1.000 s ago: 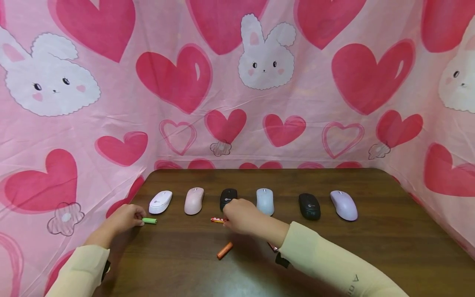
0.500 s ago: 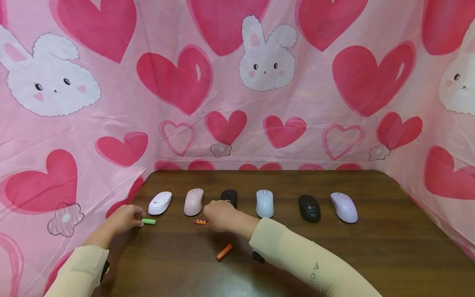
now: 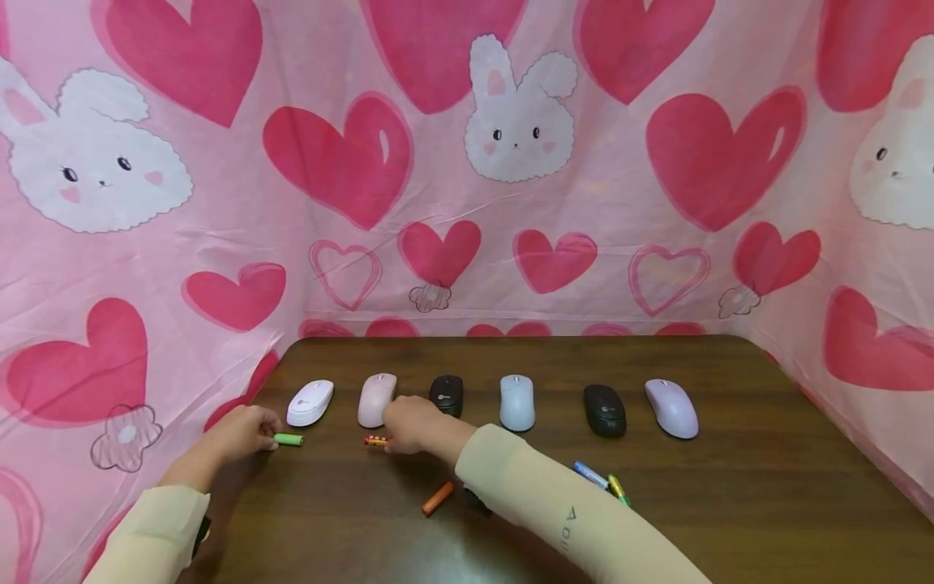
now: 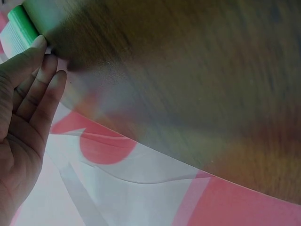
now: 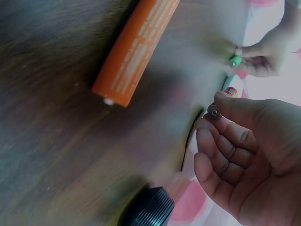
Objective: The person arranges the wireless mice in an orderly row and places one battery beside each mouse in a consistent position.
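At the table's left side my left hand [image 3: 246, 430] pinches one end of a green battery [image 3: 289, 440], just in front of a white computer mouse [image 3: 310, 403]. In the left wrist view, thumb and fingers meet at that green battery [image 4: 22, 23]. My right hand [image 3: 414, 424] pinches a red and yellow patterned battery [image 3: 375, 441] close to the tabletop, in front of the pink mouse [image 3: 377, 401]. Its end [image 5: 214, 112] shows between thumb and finger in the right wrist view. An orange battery [image 3: 438, 499] lies on the table nearer the front.
A row of mice crosses the table [image 3: 730, 487]: a black one [image 3: 447, 395], a light blue one [image 3: 517, 403], another black one [image 3: 605, 411] and a lilac one [image 3: 671, 409]. A blue battery [image 3: 589, 474] and a yellow-green battery [image 3: 618, 490] lie beside my right sleeve.
My right hand has moved left with the red and yellow battery, from before the black mouse toward the pink one. The blue and yellow-green batteries have come into view. My left hand stays put.
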Available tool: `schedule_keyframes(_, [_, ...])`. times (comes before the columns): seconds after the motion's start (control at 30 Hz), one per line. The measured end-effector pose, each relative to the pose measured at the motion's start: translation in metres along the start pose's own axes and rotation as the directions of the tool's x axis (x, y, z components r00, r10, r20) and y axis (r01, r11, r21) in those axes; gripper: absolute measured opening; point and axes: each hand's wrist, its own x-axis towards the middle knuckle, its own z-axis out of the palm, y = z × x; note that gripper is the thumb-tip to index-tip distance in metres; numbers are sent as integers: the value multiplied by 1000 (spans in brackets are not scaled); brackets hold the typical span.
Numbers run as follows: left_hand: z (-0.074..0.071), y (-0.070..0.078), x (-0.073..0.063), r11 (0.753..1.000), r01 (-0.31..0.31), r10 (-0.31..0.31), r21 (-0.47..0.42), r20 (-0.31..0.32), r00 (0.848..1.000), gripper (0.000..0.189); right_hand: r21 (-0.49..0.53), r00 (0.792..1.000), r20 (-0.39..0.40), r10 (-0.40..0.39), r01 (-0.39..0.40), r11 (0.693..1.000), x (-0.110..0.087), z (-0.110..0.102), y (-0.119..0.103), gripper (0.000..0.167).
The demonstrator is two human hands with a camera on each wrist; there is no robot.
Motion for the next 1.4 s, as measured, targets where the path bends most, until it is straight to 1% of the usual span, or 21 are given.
schedule_keyframes(0.33, [-1, 0, 0, 1000, -13, 13, 4, 4, 1000, 18, 8, 999, -4, 49, -49, 999, 13, 8, -11, 28])
schedule_keyframes(0.43, [-2, 1, 0, 1000, -4, 4, 9, 4, 1000, 18, 10, 998, -2, 62, -62, 998, 16, 9, -13, 28])
schedule_keyframes(0.53, [-3, 1, -1, 1000, -14, 14, 19, -2, 1000, 18, 13, 997, -2, 77, -77, 997, 21, 11, -15, 26])
schedule_keyframes(0.57, [-3, 1, -1, 1000, -8, 8, 19, -5, 1000, 18, 11, 997, -2, 81, -81, 997, 22, 12, -15, 25])
schedule_keyframes(0.67, [-2, 0, -1, 999, -28, 28, 22, -10, 1000, 18, 0, 996, -6, 91, -91, 996, 26, 14, -16, 25])
schedule_keyframes(0.7, [-2, -1, 0, 999, -25, 25, 20, -12, 1000, 19, -7, 996, -8, 92, -92, 996, 28, 15, -16, 25])
schedule_keyframes(0.83, [0, -2, 0, 999, -28, 29, 22, -13, 1000, 19, -16, 995, -8, 101, -101, 995, 30, 17, -18, 26])
schedule_keyframes(0.9, [0, -2, 0, 1000, -15, 16, 18, -15, 1000, 19, -24, 995, -14, 102, -102, 994, 30, 18, -20, 26])
schedule_keyframes(1.03, [0, -1, 1, 1000, -22, 23, 13, -16, 1000, 19, -42, 995, -21, 98, -98, 994, 29, 16, -23, 25])
schedule_keyframes(1.07, [0, 0, 1, 1000, -10, 10, 9, -16, 1000, 18, -48, 995, -20, 98, -98, 994, 29, 16, -23, 25])
schedule_keyframes(1.17, [0, 0, 2, 1000, -24, 24, 9, -17, 1000, 18, -57, 995, -17, 102, -103, 993, 29, 15, -24, 25])
schedule_keyframes(1.27, [0, 0, 2, 1000, -10, 10, 7, -20, 1000, 19, -51, 993, -19, 112, -113, 992, 29, 14, -24, 25])
schedule_keyframes(1.3, [0, 0, 1, 1000, -14, 14, 10, -18, 1000, 19, -46, 993, -20, 115, -116, 992, 29, 14, -24, 24])
schedule_keyframes(1.4, [1, -1, 1, 1000, 6, -6, 7, -14, 1000, 19, -38, 992, -26, 120, -121, 992, 29, 15, -25, 24])
